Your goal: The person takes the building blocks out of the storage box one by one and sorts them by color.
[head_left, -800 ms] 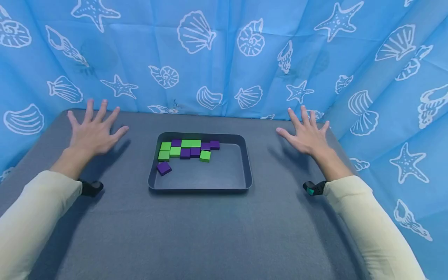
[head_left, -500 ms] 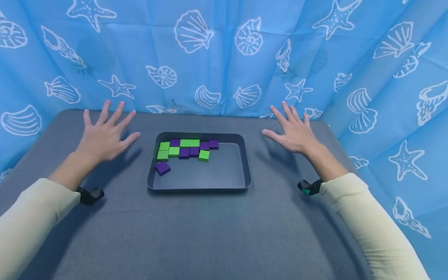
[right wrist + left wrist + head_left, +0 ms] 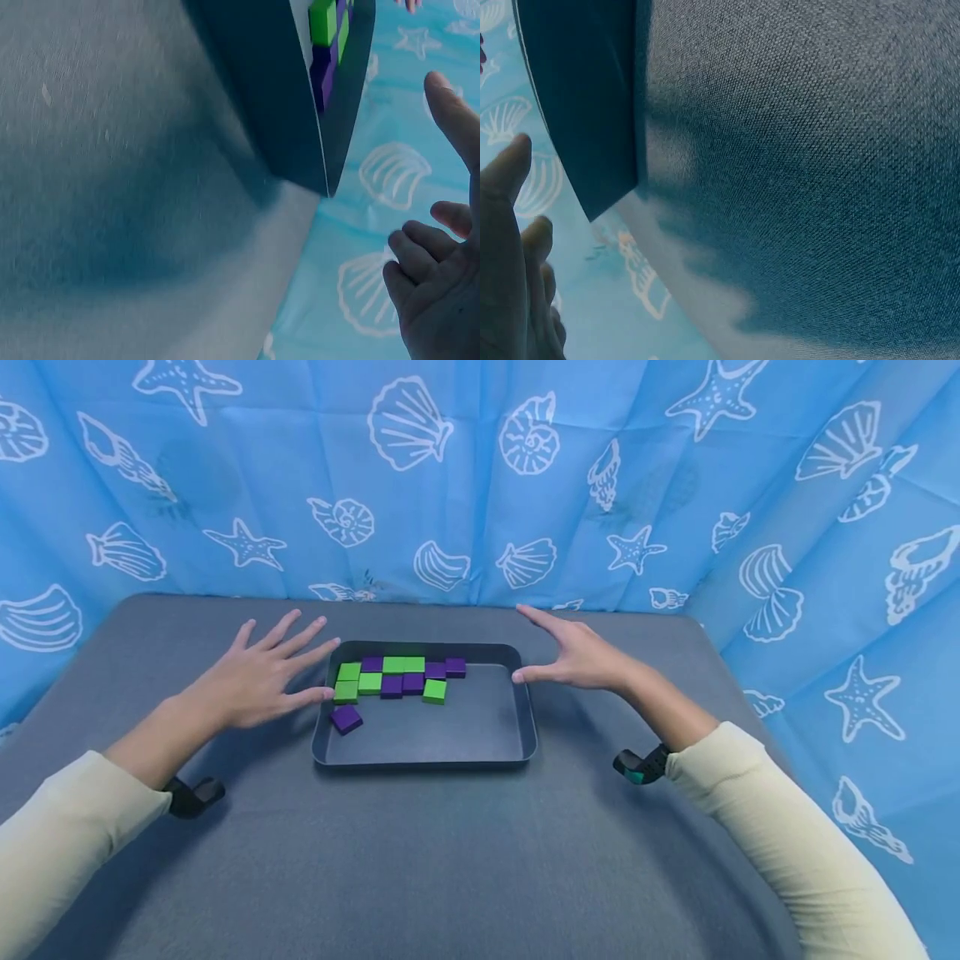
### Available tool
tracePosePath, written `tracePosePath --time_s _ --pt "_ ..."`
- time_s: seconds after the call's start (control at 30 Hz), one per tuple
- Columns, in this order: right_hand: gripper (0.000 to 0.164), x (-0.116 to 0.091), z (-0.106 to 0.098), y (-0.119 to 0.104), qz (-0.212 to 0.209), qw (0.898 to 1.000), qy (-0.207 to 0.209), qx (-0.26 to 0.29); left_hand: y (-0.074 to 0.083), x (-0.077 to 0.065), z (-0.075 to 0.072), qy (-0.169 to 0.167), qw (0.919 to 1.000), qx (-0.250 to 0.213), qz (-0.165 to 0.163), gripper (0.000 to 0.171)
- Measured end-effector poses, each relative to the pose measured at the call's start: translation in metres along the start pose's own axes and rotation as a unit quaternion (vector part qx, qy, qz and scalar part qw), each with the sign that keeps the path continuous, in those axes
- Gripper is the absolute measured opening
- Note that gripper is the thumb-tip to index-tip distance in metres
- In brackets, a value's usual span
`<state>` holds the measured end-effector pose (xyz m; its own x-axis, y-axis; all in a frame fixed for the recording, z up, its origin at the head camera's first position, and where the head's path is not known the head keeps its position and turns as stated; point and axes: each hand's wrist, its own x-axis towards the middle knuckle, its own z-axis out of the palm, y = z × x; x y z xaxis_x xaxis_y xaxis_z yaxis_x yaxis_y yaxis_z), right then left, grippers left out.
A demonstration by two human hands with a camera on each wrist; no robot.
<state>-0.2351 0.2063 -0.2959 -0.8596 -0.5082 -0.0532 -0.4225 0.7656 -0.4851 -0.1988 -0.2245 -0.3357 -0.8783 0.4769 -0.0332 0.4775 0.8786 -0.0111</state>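
Observation:
A dark grey rectangular tray [image 3: 468, 731] lies on the table with several green and purple square blocks in its far left part. A purple block [image 3: 347, 719] sits askew by the left wall; a green block [image 3: 434, 692] stands at the front of the group. My left hand [image 3: 258, 681] hovers at the tray's left side with fingers spread, its thumb overlapping the rim in the head view. At the right side my right hand [image 3: 581, 656] holds thumb and fingers apart. Both wrist views show a gap between the hand and the tray wall [image 3: 577, 97].
Grey cloth covers the table [image 3: 450, 860]. A blue curtain [image 3: 480, 485] with white shell and starfish prints hangs behind and along the right side. Black bands [image 3: 193, 797] sit at both wrists.
Both hands have moved inward from the table's sides to the tray's two ends. The right hand has turned, its thumb pointing at the tray. Tray and blocks stay put.

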Motion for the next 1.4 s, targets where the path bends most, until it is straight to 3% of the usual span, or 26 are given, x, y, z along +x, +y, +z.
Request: tracePosePath --time_s 0.27,0.83,1.17,1.4 --pt "0.092 0.011 0.013 -0.015 -0.042 0.993 -0.071 0.081 0.004 0.000 0.005 -0.037 0.9989 -0.023 0.015 0.082" --pt "0.076 0.036 0.036 -0.035 -0.036 0.969 -0.169 0.176 0.002 -0.001 0.006 -0.059 0.9962 -0.055 0.032 0.081" --pt "0.068 0.050 0.050 -0.045 -0.011 0.969 -0.168 0.178 0.001 0.001 0.008 -0.073 0.9950 -0.058 0.035 0.083" --pt "0.064 0.054 0.057 -0.048 -0.017 0.973 -0.161 0.163 0.001 0.000 0.008 -0.067 0.9953 -0.060 0.037 0.082"
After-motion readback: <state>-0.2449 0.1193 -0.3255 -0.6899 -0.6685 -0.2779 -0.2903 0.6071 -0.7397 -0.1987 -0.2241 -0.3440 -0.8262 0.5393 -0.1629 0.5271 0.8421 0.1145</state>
